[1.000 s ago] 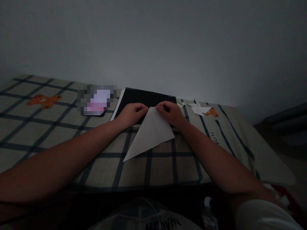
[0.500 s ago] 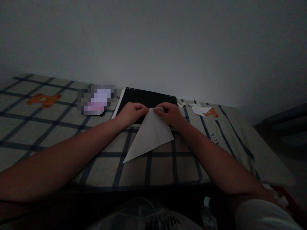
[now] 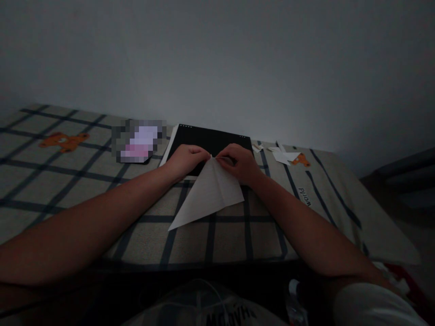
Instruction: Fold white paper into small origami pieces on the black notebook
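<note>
A folded sheet of white paper hangs toward me from both hands, with creases running down from its narrow top and a long pointed corner at lower left. My left hand pinches the top tip between thumb and fingers. My right hand is closed on the paper's upper right edge, close beside the left fingertips. Beneath the hands lies a black pad or notebook with small holes along its far edge and white pages showing at its left side.
A blurred-out phone-like object lies on the checked tablecloth at left. Folded white paper pieces are at right by the wall. A clear bottle stands below the table's front edge.
My right fingers have shifted and curled more at the paper's top edge. The paper's lower left corner has swung slightly left. My left hand stays nearly in place.
</note>
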Available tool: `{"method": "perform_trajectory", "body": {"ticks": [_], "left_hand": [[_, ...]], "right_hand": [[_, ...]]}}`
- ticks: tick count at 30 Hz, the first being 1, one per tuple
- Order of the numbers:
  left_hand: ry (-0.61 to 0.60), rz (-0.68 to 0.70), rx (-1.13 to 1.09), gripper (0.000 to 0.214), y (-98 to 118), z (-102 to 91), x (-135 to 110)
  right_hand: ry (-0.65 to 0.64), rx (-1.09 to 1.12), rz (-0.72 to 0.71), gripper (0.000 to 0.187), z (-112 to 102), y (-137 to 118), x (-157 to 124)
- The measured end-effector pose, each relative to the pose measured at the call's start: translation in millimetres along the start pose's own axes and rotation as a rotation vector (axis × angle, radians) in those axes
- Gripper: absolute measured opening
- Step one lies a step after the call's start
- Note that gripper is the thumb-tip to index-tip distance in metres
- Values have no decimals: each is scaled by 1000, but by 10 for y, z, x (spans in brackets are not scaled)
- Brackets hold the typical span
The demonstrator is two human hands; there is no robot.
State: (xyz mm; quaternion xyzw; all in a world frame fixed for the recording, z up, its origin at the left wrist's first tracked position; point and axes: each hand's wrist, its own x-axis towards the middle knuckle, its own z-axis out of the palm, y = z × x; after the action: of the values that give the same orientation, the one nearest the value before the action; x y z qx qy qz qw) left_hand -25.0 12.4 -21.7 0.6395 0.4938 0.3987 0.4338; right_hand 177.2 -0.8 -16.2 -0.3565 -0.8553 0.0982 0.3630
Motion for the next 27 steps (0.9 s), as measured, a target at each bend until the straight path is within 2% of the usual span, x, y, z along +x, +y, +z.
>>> {"method": "perform_trajectory", "body": {"ticks": [9,11,16,18,23,27], "left_hand": [[10,7,58,20,-51,3,25],[11,12,84,21,-38,3,17],[2,11,122,21,-1,2,-3],[-3,4,121,20,4,1,-5],[11,13,122,21,-23,1,6],[-5,80,184,27,-62,-6,25]], "right_hand": [[34,78,257,21,1,99,-3],[20,86,248,20,-9,89,-1],[-1,66,113,15,-38,17,9],[-6,65,109,15,-38,16,10],[25,135,266,22,-19,89,6],[27,205,361,24,-8,142,8]]}}
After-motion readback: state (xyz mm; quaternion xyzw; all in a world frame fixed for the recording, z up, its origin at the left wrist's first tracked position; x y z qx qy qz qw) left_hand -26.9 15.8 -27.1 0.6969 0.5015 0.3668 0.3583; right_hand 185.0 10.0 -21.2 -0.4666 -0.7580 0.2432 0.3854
